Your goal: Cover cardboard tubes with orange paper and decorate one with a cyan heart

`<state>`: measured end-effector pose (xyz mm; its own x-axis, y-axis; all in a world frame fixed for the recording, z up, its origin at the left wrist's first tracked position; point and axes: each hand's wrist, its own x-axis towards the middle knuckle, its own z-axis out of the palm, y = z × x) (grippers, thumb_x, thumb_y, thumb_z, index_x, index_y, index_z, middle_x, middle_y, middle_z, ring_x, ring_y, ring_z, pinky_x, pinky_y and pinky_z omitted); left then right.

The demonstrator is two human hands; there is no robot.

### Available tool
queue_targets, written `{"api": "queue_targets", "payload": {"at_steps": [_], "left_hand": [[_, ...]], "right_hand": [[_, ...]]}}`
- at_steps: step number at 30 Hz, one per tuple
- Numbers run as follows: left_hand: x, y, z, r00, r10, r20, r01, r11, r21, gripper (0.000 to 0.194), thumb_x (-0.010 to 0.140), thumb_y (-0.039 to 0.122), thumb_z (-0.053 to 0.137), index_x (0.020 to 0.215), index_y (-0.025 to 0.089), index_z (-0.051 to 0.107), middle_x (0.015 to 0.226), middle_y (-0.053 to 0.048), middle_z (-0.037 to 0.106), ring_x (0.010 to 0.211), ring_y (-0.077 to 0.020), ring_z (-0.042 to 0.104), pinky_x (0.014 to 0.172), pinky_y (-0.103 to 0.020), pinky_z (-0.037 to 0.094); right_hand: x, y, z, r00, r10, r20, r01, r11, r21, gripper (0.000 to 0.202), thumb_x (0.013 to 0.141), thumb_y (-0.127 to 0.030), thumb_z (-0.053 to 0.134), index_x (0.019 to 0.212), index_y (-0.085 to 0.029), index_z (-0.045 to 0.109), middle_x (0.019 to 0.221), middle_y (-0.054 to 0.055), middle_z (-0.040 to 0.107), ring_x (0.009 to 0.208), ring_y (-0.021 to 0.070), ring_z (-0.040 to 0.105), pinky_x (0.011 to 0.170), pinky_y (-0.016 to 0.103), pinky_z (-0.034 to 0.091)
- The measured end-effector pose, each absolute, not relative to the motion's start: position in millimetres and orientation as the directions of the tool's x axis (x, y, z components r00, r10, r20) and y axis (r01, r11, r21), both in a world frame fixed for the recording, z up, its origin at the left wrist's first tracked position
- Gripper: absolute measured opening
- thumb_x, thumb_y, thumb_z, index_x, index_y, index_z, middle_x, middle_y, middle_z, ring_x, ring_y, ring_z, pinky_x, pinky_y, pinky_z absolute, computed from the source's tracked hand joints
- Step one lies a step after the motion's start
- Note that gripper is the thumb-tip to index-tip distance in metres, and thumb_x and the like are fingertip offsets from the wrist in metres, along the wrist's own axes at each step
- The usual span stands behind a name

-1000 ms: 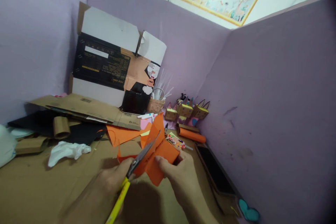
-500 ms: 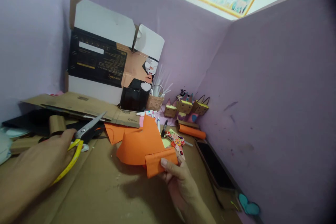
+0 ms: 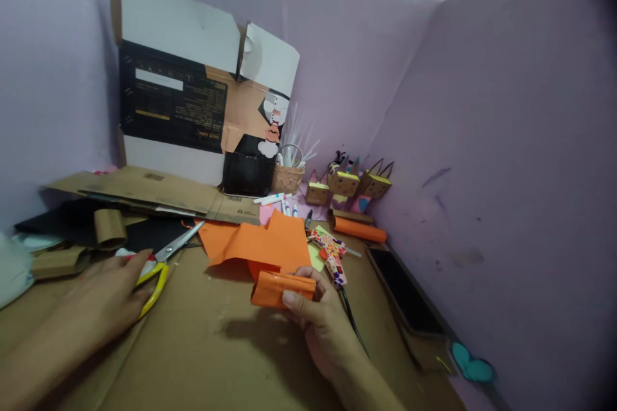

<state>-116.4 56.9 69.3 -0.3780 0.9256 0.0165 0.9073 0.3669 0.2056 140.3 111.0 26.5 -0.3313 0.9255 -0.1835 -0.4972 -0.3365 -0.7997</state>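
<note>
At the left, my left hand (image 3: 108,298) holds scissors (image 3: 166,253) with yellow handles, their blades pointing up and right. My right hand (image 3: 321,321) grips a small orange-covered roll (image 3: 283,289) between thumb and fingers, raised over the cardboard-covered table. Just behind the roll, orange sheets (image 3: 260,241) lie loosely on the table. To the right of them rests a glue gun (image 3: 332,260) with a flowery pattern, its black cord running toward me. A bare cardboard tube (image 3: 110,229) stands behind my left hand, and another (image 3: 60,262) lies to its left.
An unfolded box (image 3: 173,99) leans on the back wall. Beside it are a basket (image 3: 288,178) of clear sticks, some markers (image 3: 272,198) and small cardboard figures (image 3: 344,184). An orange roll (image 3: 359,229) and a dark tablet-like device (image 3: 405,292) lie along the right wall.
The orange sheet that stood up behind the roll now lies flatter on the table. The roll has shifted left and up slightly. The scissors have moved right and lower, and the view has tilted down.
</note>
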Motion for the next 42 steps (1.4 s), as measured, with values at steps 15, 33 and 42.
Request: {"api": "queue_targets", "payload": {"at_steps": [15, 33, 42], "left_hand": [[-30, 80, 33, -0.077, 0.996, 0.041, 0.196, -0.026, 0.980, 0.025, 0.069, 0.033, 0.060, 0.087, 0.016, 0.058, 0.078, -0.002, 0.062, 0.070, -0.0175, 0.058, 0.061, -0.026, 0.046], [-19, 58, 46, 0.066, 0.997, -0.030, 0.514, -0.008, 0.858, 0.023, 0.070, 0.020, 0.054, 0.092, 0.019, 0.059, 0.081, 0.001, 0.064, 0.074, -0.0159, 0.057, 0.066, -0.024, 0.043], [-22, 56, 43, 0.021, 0.999, 0.032, 0.376, -0.037, 0.926, 0.023, 0.071, 0.026, 0.058, 0.093, 0.018, 0.057, 0.082, -0.001, 0.060, 0.073, -0.0162, 0.056, 0.063, -0.025, 0.044]], "right_hand": [[136, 130, 27, -0.303, 0.950, 0.079, -0.369, -0.040, -0.929, 0.032, 0.056, -0.021, 0.079, 0.084, -0.021, 0.062, 0.082, -0.002, 0.061, 0.079, 0.0127, 0.057, 0.072, 0.023, 0.046], [147, 131, 37, -0.258, 0.965, 0.038, -0.326, -0.050, -0.944, 0.021, 0.059, -0.033, 0.076, 0.070, -0.016, 0.071, 0.048, -0.005, 0.057, 0.040, 0.0071, 0.051, 0.049, 0.024, 0.052], [151, 133, 30, -0.139, 0.964, 0.225, -0.115, 0.210, -0.971, 0.050, 0.078, -0.051, 0.053, 0.042, -0.020, 0.040, 0.042, -0.006, 0.031, 0.038, 0.0075, 0.031, 0.039, 0.023, 0.041]]}}
